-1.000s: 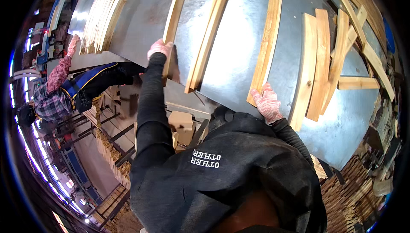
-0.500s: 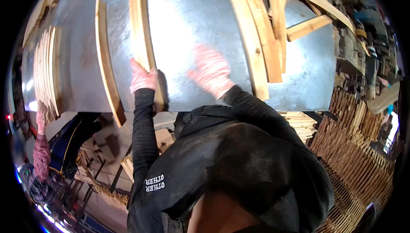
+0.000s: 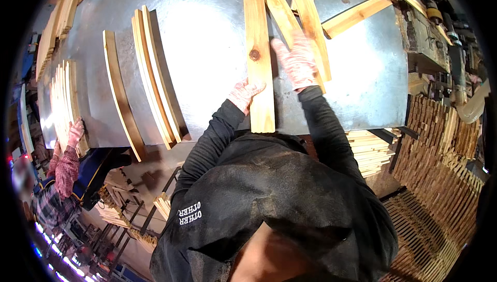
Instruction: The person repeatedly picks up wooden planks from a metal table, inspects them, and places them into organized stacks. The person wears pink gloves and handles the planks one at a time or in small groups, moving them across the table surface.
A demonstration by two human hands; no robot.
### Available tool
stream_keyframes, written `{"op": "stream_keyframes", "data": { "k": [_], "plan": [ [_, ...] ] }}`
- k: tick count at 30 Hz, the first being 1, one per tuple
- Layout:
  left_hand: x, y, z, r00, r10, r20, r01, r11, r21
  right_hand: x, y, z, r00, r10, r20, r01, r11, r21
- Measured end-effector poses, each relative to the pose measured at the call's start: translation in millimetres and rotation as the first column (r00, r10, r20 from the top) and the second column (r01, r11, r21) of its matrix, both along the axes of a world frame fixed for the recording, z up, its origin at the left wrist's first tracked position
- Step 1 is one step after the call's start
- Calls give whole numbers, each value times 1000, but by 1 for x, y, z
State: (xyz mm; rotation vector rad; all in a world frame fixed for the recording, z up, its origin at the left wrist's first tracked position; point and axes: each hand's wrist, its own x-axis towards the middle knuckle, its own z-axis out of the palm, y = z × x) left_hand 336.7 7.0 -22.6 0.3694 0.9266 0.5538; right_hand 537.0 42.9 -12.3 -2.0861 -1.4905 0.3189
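A pale wooden board with a dark knot lies lengthwise on the metal-topped table in front of me. My left hand, in a pinkish-white glove, grips its left edge near the close end, thumb over the top face. To the right of that board, my gloved right hand is spread, thumb apart from the fingers and blurred by motion. It is over or against the near part of another wooden board; whether it touches is unclear. A slanting board lies between them.
Left of me stand narrow boards on edge and a single curved-looking board. A co-worker's hands rest at a row of boards on the far left. Stacked lumber fills the lower right.
My left hand has left the boards on the left and moved right to the knotted board, which now lies further left. My right hand has moved right. The co-worker's hands shifted slightly.
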Motion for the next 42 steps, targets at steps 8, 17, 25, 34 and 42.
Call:
{"op": "stream_keyframes", "data": {
  "k": [8, 17, 25, 34, 42],
  "plan": [
    [1, 5, -36, 844, 94, -528, 130, 919, 372, 42, -11, 27, 980, -43, 194, 134, 865, -483],
    [24, 0, -61, 904, 183, -386, -60, 949, 308, 4, -31, 28, 864, 487, 126, -431, 846, -314],
    [38, -2, -53, 911, 245, -331, -168, 955, 246, 70, -39, -11, 981, 30, -193, -93, 940, -329],
    [47, 9, -46, 722, 109, -684, 79, 968, 238, 42, -28, 4, 978, 204, 44, -183, 938, -294],
    [-67, 51, 47, 534, 354, -768, 157, 851, 501, 80, 171, 2, 973, -186, 135, 216, 943, -254]
  ]
}}
